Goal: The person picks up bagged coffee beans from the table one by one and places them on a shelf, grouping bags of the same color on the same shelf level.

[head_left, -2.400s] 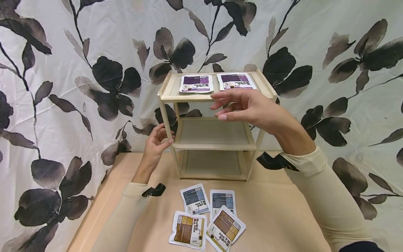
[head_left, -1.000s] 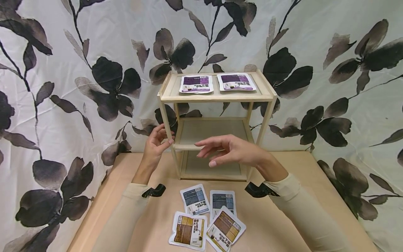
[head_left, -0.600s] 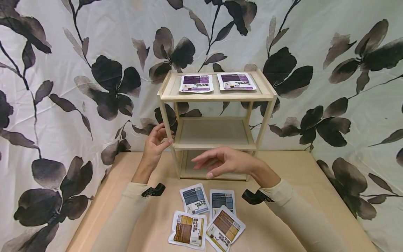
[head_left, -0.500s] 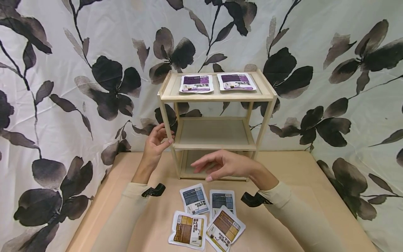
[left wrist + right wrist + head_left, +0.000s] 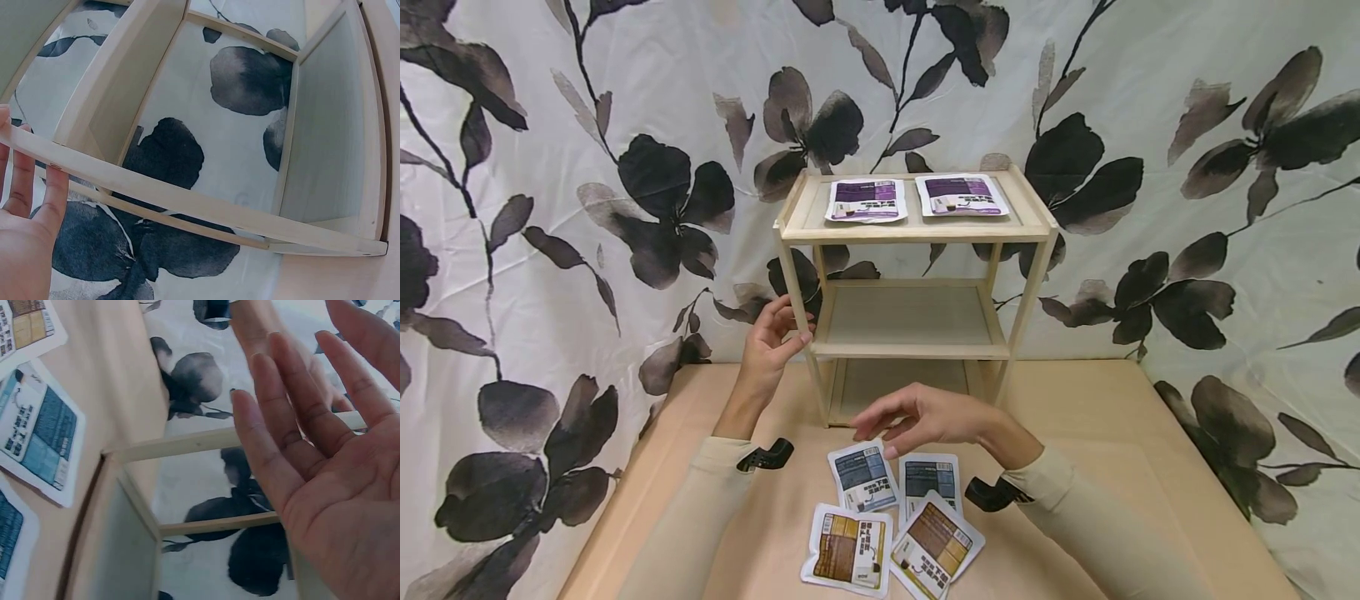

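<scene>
A three-tier wooden shelf rack (image 5: 917,237) stands on the table. My left hand (image 5: 766,348) holds its front left post (image 5: 795,292), thumb in front and fingers behind; the left wrist view shows the fingers (image 5: 24,184) at that post. My right hand (image 5: 936,417), holding nothing, hovers in front of the bottom tier with loosely bent fingers. Its fingertips overlap the top of a blue-labelled pouch (image 5: 863,477) in the head view. Beside that pouch lies a second blue-labelled pouch (image 5: 931,477). In the right wrist view the palm (image 5: 356,506) is bare.
Two purple-labelled pouches (image 5: 867,201) lie side by side on the top tier. Nearer me are a yellow-brown pouch (image 5: 848,550) and a tilted one (image 5: 936,546) overlapping a blue-labelled pouch. A floral cloth (image 5: 880,100) hangs behind the table (image 5: 1097,467).
My right hand has come down from the top tier, past the middle one, toward the blue-labelled pouches. The left hand stays at the post; the pouches have not moved.
</scene>
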### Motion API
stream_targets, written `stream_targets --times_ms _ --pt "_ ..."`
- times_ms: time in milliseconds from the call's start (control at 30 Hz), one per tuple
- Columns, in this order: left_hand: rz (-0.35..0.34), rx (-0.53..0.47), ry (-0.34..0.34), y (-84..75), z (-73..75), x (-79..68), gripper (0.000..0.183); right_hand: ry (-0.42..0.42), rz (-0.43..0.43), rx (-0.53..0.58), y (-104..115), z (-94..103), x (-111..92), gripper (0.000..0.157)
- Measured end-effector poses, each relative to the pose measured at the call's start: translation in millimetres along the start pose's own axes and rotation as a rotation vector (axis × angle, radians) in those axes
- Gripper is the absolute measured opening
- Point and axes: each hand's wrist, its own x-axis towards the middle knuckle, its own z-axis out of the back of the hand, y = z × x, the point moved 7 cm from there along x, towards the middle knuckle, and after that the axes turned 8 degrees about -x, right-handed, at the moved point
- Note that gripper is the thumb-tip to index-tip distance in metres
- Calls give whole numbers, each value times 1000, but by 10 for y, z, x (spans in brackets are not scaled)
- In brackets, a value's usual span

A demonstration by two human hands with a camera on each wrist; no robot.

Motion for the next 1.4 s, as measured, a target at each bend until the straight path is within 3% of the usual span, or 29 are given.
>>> stream_targets --times_ms 300,700,1000,1400 --pt "0 -23 -5 0 -8 -4 61 5 -39 51 -295 -130 36 55" --pt "-8 -35 -11 9 -6 -6 61 17 -65 90 -626 -310 71 45" --pt "-7 -45 -19 18 0 -7 61 50 -79 105 -783 -450 101 47" --pt "-18 -30 -12 12 -8 -6 60 35 -84 94 -985 -631 165 45"
